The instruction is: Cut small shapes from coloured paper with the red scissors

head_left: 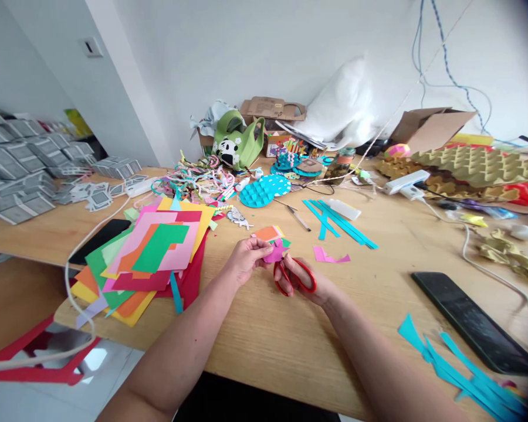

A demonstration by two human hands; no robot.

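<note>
My left hand [248, 259] pinches a small piece of magenta paper [274, 251] over the middle of the table. In my right hand [308, 279] is a pair of scissors with red handles [308, 275]. Their blades are mostly hidden behind the paper and my fingers, close to the paper's edge. Just behind the paper lies a small stack of orange and pink paper pieces [266, 232], with a bit of green showing. To the right of my hands rests a pink paper offcut [331, 255].
Coloured paper sheets [158, 252] are piled at left beside a dark phone [99, 240]. Blue paper strips [341, 223] and a pen [300, 218] lie behind my hands. Another phone [470, 319] and blue scraps [466, 375] are at right. Egg trays [479, 167] and a green bag [242, 140] stand farther back.
</note>
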